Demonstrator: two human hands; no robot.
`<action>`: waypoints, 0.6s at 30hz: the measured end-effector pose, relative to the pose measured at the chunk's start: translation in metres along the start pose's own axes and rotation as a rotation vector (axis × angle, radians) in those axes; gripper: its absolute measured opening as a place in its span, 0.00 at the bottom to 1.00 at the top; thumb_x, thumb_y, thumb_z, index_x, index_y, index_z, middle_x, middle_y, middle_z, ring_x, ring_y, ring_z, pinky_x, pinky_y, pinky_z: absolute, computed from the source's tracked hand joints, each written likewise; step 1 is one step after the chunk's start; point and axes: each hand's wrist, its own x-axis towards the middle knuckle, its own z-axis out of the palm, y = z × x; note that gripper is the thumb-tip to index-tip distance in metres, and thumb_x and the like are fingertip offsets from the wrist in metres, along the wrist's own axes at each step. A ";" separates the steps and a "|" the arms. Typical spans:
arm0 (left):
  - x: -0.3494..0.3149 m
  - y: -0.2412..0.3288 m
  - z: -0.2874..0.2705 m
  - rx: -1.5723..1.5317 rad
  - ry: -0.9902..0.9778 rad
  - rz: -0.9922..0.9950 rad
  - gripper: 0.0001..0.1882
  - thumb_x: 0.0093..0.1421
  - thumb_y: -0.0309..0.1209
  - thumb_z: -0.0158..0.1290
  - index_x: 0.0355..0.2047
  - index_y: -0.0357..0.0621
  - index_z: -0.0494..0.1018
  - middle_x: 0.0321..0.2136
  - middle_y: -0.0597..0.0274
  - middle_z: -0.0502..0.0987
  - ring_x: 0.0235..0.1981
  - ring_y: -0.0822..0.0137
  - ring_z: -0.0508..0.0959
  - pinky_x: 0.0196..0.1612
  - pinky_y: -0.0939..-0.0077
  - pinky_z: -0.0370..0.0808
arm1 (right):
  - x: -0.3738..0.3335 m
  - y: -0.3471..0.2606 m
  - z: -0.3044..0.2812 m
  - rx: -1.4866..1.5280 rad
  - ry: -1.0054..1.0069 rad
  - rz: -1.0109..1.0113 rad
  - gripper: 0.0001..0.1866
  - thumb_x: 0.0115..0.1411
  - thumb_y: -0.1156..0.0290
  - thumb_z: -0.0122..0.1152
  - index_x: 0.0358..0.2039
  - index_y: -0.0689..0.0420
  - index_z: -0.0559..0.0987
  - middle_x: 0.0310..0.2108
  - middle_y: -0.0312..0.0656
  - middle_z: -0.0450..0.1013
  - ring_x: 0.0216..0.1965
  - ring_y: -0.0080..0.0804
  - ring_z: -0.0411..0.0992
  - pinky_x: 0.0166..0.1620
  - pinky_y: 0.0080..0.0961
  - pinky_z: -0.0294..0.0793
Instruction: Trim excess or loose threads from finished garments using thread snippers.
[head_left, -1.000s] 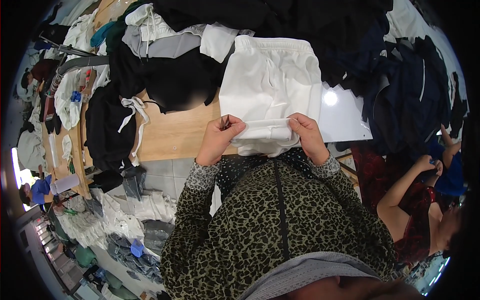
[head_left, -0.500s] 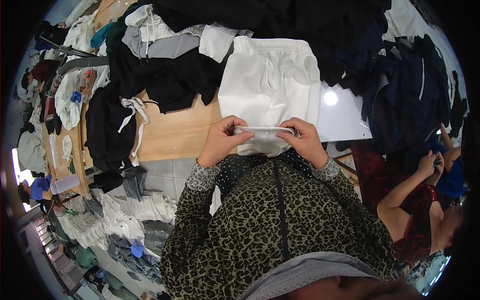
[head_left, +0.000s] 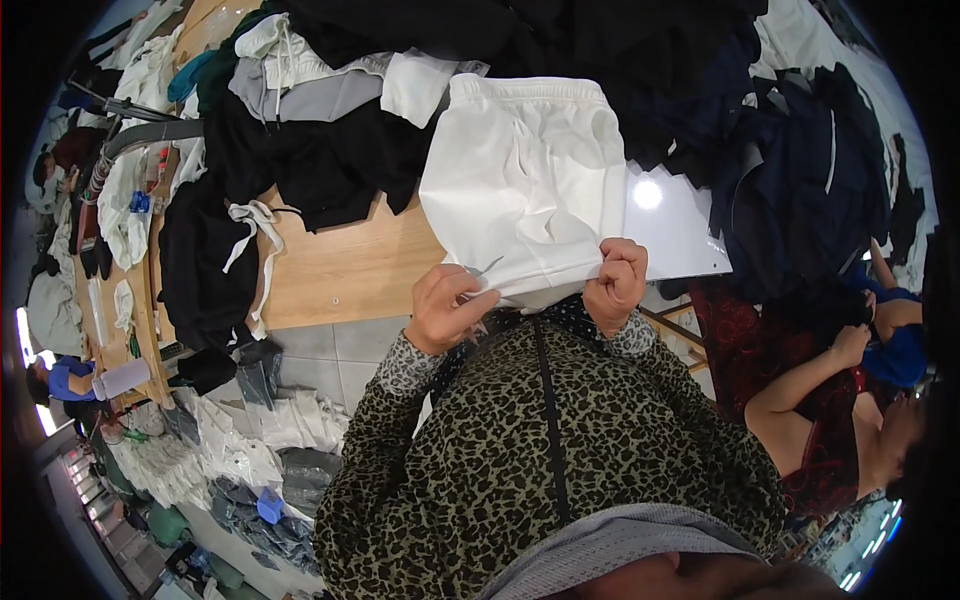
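Note:
A pair of white shorts (head_left: 530, 180) lies over the table's near edge, its gathered elastic waistband on the far side. My left hand (head_left: 445, 308) is closed on the left part of the near hem, thumb and fingers pinched together. A thin grey pointed blade (head_left: 490, 267) sticks out by its fingers; the rest of that tool is hidden. At the right end of the same hem, my right hand (head_left: 616, 285) grips the cloth in a closed fist. Between the two hands the hem is stretched fairly straight.
Under the shorts are a wooden table (head_left: 340, 265) and a glossy white board (head_left: 670, 225). Black garments (head_left: 310, 160) lie left, with a grey-and-white drawstring piece (head_left: 310, 90) on top. Dark navy clothes (head_left: 800, 180) are heaped right. Another person (head_left: 820, 420) works close on my right.
My hands have spread apart along the hem, the right one turning into a fist. The hem went from a folded roll to a stretched line, and a blade now shows by my left fingers.

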 end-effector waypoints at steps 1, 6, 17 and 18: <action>0.000 0.000 0.000 -0.005 -0.002 -0.004 0.19 0.31 0.20 0.60 0.28 0.47 0.80 0.27 0.64 0.69 0.28 0.63 0.71 0.26 0.73 0.68 | 0.000 0.000 0.000 -0.004 -0.013 0.010 0.15 0.33 0.92 0.53 0.20 0.59 0.64 0.29 0.44 0.62 0.27 0.36 0.65 0.31 0.25 0.66; -0.003 0.000 0.002 -0.004 -0.004 -0.028 0.18 0.31 0.20 0.60 0.28 0.47 0.80 0.26 0.64 0.69 0.27 0.63 0.71 0.26 0.73 0.68 | -0.001 -0.002 -0.002 -0.004 -0.036 0.038 0.15 0.34 0.92 0.54 0.21 0.59 0.64 0.29 0.44 0.63 0.27 0.35 0.65 0.30 0.23 0.66; 0.002 -0.029 -0.014 0.111 0.267 -0.583 0.12 0.44 0.15 0.54 0.29 0.42 0.78 0.26 0.61 0.71 0.22 0.70 0.71 0.23 0.81 0.67 | 0.018 0.033 -0.022 -0.205 -0.064 0.390 0.10 0.47 0.84 0.58 0.32 0.63 0.72 0.31 0.43 0.68 0.32 0.31 0.68 0.35 0.21 0.69; 0.005 -0.043 -0.018 0.127 0.265 -0.641 0.11 0.45 0.15 0.53 0.29 0.41 0.78 0.26 0.61 0.72 0.22 0.71 0.71 0.23 0.82 0.68 | 0.019 0.042 -0.026 -0.181 -0.182 0.472 0.12 0.46 0.85 0.58 0.33 0.64 0.72 0.31 0.42 0.68 0.31 0.29 0.68 0.35 0.20 0.69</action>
